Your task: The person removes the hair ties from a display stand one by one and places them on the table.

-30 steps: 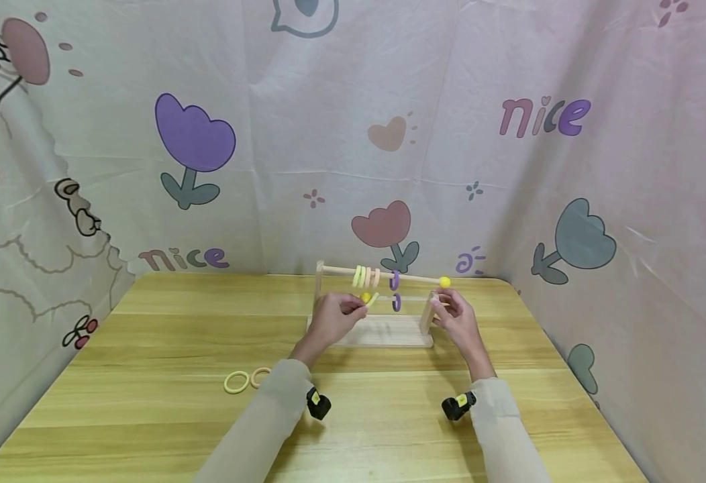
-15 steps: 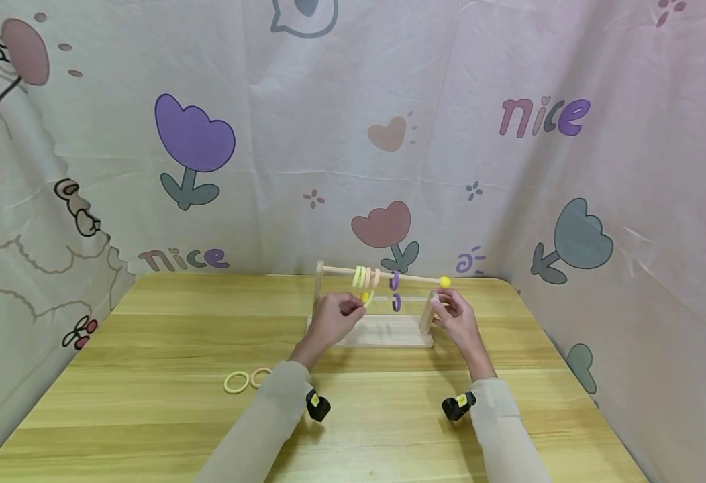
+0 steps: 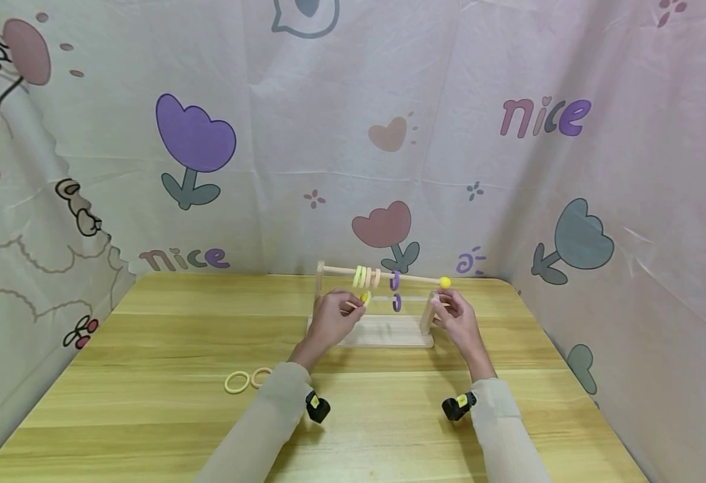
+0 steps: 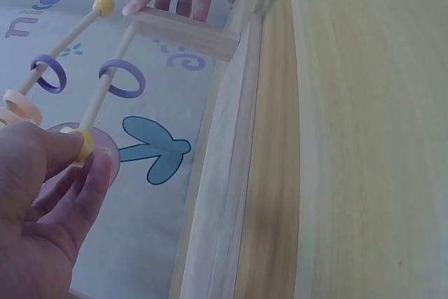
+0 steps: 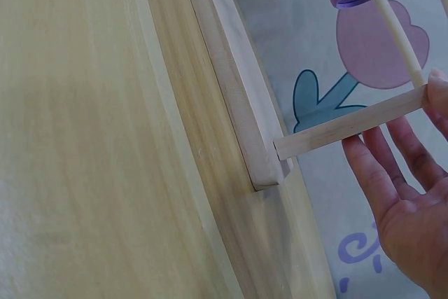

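My left hand [image 3: 332,323] pinches a pale yellow ring [image 3: 368,299] at the yellow ball end [image 4: 85,146] of the lower rod [image 4: 96,106]. Whether the ring encircles the ball or stands beside it, I cannot tell; fingers hide much of it. A purple ring [image 4: 122,79] hangs farther along that rod. My right hand [image 3: 459,323] holds the top of the stand's right post [image 5: 350,122] between thumb and fingers. Above, the upper rod [image 3: 419,278] carries several yellow and peach rings and one purple ring [image 3: 394,280], and ends in a yellow ball [image 3: 445,282].
The stand's wooden base [image 3: 383,331] rests on the wood-grain table [image 3: 389,416]. A yellow ring [image 3: 236,382] and a peach ring [image 3: 260,377], partly covered by the left sleeve, lie at the left front. A patterned cloth [image 3: 305,134] hangs behind and at both sides.
The yellow ring in my left hand has shifted left, from right of the lower rod's ball to the ball itself, and turned more upright. The right hand stays on the post.
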The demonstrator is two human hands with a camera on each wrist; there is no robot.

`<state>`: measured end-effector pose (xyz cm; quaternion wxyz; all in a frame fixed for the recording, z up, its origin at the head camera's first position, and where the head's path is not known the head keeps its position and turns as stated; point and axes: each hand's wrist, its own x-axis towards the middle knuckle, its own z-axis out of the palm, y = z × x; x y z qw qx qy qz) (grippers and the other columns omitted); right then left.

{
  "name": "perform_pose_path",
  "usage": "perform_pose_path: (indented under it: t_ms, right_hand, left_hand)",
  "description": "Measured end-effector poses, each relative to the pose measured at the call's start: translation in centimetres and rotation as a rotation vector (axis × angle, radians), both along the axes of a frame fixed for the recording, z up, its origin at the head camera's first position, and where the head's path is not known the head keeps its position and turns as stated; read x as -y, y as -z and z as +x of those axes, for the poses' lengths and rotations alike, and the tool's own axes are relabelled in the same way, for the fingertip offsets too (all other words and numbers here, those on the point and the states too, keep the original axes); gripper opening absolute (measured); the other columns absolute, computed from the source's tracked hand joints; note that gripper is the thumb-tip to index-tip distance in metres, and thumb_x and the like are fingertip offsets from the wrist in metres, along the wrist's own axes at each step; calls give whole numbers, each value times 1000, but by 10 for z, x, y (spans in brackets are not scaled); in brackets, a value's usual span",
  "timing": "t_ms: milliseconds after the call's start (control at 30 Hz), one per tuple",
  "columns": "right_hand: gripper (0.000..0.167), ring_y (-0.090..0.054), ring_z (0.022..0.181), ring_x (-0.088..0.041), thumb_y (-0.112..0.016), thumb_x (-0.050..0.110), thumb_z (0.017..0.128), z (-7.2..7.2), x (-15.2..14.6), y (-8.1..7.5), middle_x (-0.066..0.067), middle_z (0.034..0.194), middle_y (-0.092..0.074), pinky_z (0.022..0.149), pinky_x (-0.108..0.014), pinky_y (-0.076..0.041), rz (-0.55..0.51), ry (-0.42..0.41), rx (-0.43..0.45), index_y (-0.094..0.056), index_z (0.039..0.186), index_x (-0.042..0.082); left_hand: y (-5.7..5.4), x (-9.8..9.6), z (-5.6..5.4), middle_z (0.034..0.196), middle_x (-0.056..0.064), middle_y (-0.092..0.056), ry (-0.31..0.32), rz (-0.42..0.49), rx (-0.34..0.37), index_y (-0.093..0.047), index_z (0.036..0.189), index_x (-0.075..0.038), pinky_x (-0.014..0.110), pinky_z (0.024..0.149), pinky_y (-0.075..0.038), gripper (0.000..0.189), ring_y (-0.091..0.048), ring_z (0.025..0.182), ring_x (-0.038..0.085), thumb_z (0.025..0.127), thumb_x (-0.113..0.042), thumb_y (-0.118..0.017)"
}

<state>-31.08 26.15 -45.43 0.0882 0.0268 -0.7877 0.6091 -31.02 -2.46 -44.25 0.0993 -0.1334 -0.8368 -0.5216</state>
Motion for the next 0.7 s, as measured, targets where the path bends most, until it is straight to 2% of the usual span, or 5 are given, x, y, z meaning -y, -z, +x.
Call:
perform_pose_path:
  t_ms: [367,700]
  right_hand:
    - [42,-62,112,-22,-60,26,106,0,0,0,-19,130,-57,92,-39,-61,1,0,-3,-54,141,4]
    - [41,-63,102,-13,-60,24,105,-1,-1,1,-13,123,-59,87,-33,-62,-17,-5,-18,-55,140,2]
  left_hand:
    - [0,1,-2,93,9,-78,8,14,-68,-77,92,-7,27,68,-62,5,-74,75,15,94,-10,-75]
    - [1,3,-2,93,10,-77,-12,20,-84,-77,96,-4,27,69,-61,6,-74,77,16,95,-9,-74]
